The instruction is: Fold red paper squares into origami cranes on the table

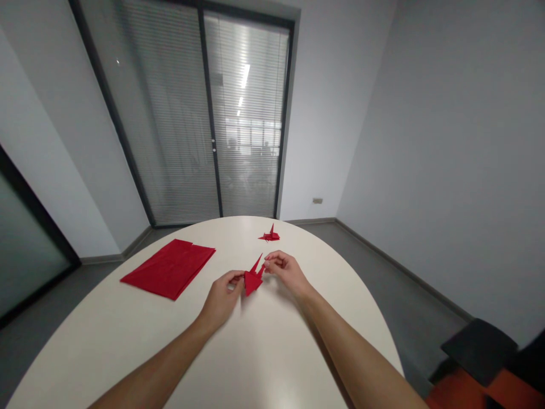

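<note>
The round cream table [272, 352] is carrying everything here, with a flat pile of red paper sheets [170, 270] lying at nine o'clock from the hands, its edges sitting slightly out of line. And in the middle of the dial, just above the tabletop, the red folded paper piece [253, 283] is hanging between two hands! It's showing a broad, pointed flap towards six o'clock and two slim spikes rising towards one. The left hand [222, 292] is gripping its left edge, thumb and fingers closing narrowly on the paper; the right hand [290, 272] is pinching in from three o'clock, fingertips meeting at the end of the right-hand spike and hiding its tip. Beyond, at one o'clock, a red paper bird [271, 234] is resting on the table near the far edge, one spike pointing upward. Further out, a glass partition with blinds [213, 125] is filling eleven to twelve o'clock, and a black-and-orange chair [481, 352] is standing at four, well apart from the hands.
</note>
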`<state>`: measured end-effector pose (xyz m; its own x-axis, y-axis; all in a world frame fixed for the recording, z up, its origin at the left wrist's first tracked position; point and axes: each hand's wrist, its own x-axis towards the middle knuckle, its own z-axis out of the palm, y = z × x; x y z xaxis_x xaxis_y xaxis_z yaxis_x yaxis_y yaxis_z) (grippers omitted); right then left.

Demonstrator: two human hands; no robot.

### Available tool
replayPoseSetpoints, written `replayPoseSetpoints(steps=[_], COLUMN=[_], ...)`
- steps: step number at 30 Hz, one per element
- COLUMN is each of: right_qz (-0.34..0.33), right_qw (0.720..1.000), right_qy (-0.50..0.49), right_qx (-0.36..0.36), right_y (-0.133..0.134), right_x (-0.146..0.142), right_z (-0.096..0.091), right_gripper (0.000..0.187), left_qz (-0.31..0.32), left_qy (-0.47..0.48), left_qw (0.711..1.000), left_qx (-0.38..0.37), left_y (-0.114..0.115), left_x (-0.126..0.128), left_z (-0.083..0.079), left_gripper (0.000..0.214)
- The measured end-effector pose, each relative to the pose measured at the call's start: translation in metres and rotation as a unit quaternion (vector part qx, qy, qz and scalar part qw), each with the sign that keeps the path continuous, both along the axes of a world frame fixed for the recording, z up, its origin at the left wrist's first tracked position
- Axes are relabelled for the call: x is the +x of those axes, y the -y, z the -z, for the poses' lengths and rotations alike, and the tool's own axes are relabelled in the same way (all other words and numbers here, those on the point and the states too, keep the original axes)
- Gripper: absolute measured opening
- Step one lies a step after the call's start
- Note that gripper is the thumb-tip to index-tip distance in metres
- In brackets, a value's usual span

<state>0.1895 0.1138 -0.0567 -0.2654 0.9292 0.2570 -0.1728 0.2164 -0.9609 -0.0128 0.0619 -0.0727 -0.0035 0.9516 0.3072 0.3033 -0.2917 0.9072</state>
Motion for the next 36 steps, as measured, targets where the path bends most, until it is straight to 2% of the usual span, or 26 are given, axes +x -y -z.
replayPoseSetpoints(steps=[17,25,29,36], right_qz=[-0.001,-0.011,-0.014,-0.021], right_qw=[0.999,0.999,0.998,0.998], right_qy=[0.039,0.042,0.043,0.031], right_qx=[0.028,0.03,0.035,0.051], right_y=[0.0059,0.0065,0.0065,0.0041], right_x=[-0.0017,-0.0029,-0.0029,-0.0016], right_z=[-0.0032,-0.0023,-0.0042,-0.0012], right_gripper=[0.037,0.036,0.036,0.032], left_qz=[0.013,0.037,0.046,0.032], left_qy=[0.062,0.079,0.059,0.047], left_qw=[0.998,0.996,0.996,0.998], left_qx=[0.005,-0.036,-0.039,-0.023], left_y=[-0.0022,0.0004,0.002,-0.0013], left_x=[0.001,0.0026,0.0019,-0.0008], left_z=[0.0054,0.0001,-0.0033,-0.0004], left_gripper=[0.018,0.042,0.037,0.029])
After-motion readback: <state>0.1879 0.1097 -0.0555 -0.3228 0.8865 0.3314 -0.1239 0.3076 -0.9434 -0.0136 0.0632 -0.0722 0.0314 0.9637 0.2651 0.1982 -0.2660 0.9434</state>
